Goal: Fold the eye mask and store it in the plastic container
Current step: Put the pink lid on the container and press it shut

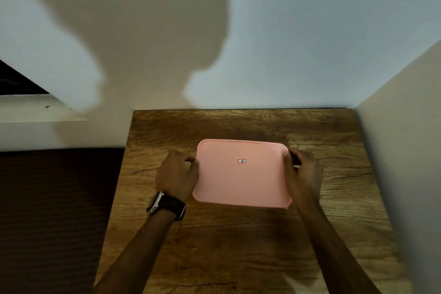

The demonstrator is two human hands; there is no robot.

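Pressing evenly, left hand (177, 175) and right hand (301, 175) are each closing a grip on the pink lid's (242, 174) short edges; eye mask possibly inside.

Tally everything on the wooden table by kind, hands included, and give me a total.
Pink container lid: 1
Small sticker on the lid: 1
Hands gripping the lid's short ends: 2 (left hand, right hand)
Wristwatch on the left wrist: 1
Total: 5
No eye mask shows; whatever is beneath the lid is hidden.
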